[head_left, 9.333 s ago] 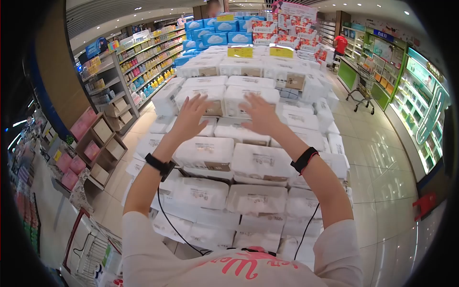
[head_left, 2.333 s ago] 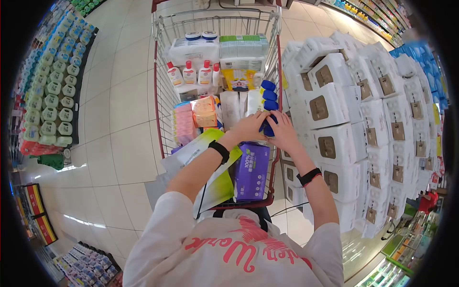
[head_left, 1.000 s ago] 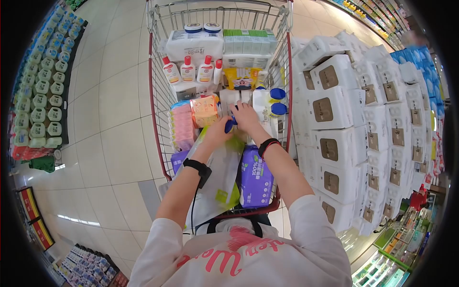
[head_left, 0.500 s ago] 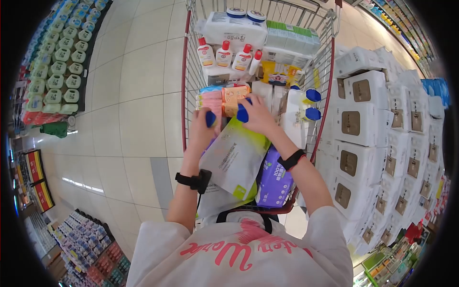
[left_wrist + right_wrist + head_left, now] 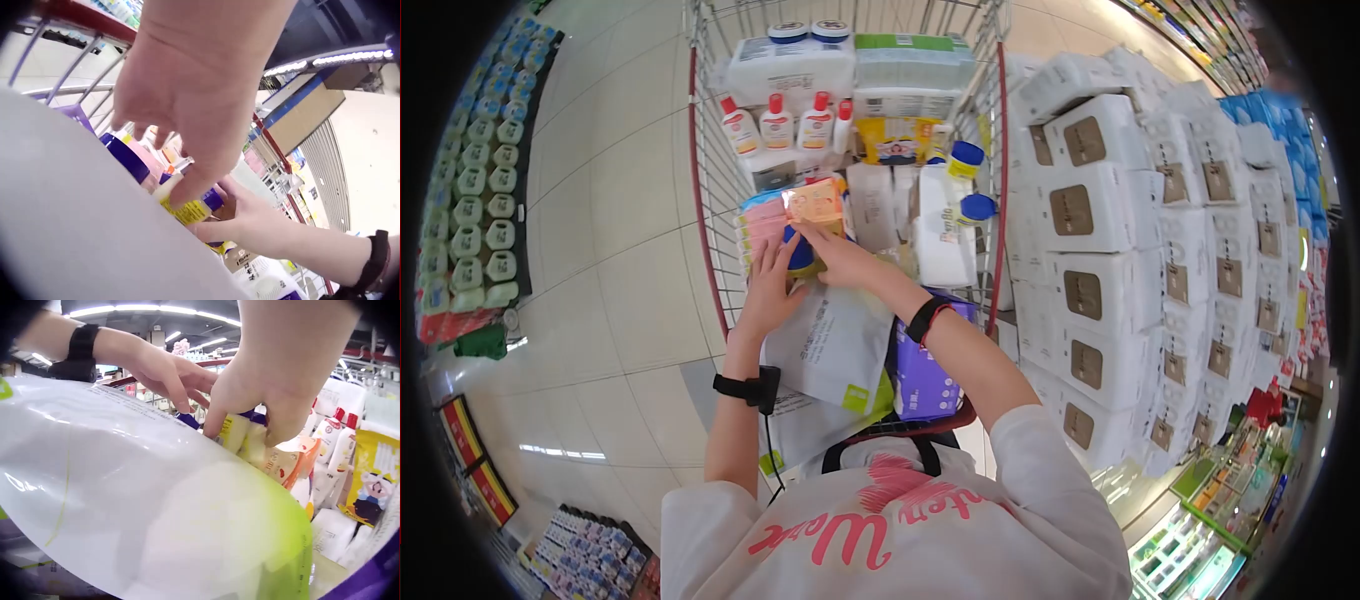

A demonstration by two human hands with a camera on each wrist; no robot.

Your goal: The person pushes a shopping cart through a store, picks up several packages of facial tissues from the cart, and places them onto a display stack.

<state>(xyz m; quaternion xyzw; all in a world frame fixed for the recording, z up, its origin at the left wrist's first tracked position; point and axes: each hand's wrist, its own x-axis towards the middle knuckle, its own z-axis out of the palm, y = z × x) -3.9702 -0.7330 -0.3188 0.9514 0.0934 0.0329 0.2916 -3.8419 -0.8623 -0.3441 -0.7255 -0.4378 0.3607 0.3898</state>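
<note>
In the head view my right hand [image 5: 840, 258] reaches across to blue-lidded containers [image 5: 802, 256] at the cart's left, beside the pink packs [image 5: 766, 224]. My left hand [image 5: 770, 292] lies next to it, fingers extended. The right wrist view shows my right hand [image 5: 272, 394] gripping a pale yellow container [image 5: 234, 432], with my left hand [image 5: 164, 374] over a blue lid [image 5: 189, 420]. In the left wrist view my left thumb, on the near hand [image 5: 181, 100], touches a yellow-labelled container [image 5: 189, 211], and my right hand [image 5: 250, 220] is around its far side.
A grey-green plastic package [image 5: 830, 340] and a purple pack [image 5: 928, 375] fill the cart's near end. Red-capped bottles [image 5: 777, 128] stand farther in, with two more blue-lidded containers [image 5: 977, 208] at the right. Stacked white packs [image 5: 1090, 215] flank the cart's right side.
My hands were apart, each at a blue lid; they have come together by the pink packs, with the right hand farther left. Earlier they were at the right-hand containers, and before that over the stacked packs.
</note>
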